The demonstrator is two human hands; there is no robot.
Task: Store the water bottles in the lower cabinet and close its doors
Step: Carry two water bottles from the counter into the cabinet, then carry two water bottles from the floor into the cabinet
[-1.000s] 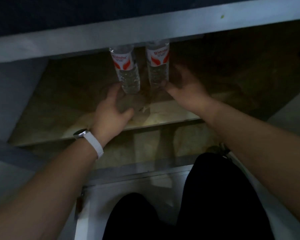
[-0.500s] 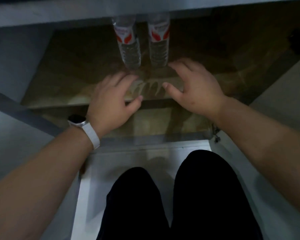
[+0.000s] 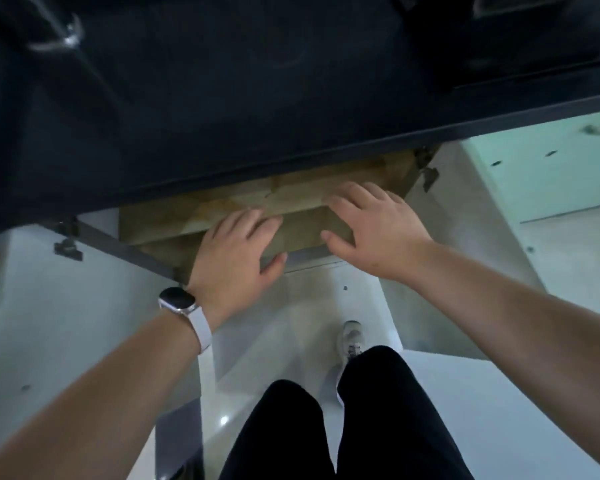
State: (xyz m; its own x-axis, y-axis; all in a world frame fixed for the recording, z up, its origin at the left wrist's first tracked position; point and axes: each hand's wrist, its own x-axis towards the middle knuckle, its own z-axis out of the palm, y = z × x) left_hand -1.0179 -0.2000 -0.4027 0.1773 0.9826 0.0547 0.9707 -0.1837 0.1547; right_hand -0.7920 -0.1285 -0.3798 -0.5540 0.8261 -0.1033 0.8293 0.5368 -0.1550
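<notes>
The lower cabinet stands open below the dark countertop (image 3: 222, 98); only the front of its brown shelf (image 3: 174, 216) shows. The water bottles are hidden under the countertop. My left hand (image 3: 236, 251), with a white watch on the wrist, hovers open at the shelf's front edge. My right hand (image 3: 374, 226) is beside it, fingers spread, holding nothing. The left cabinet door (image 3: 49, 323) and the right cabinet door (image 3: 465, 271) both stand swung open at either side of me.
A hinge (image 3: 68, 244) sits on the left frame and another hinge (image 3: 428, 174) on the right. My legs in black trousers (image 3: 343, 427) and a grey shoe (image 3: 352, 337) are on the pale floor between the doors. A light cabinet front (image 3: 551, 174) lies at the right.
Both hands have drawn back from the two bottles to the shelf's front edge. My head has risen, so the bottles have gone out of sight under the countertop.
</notes>
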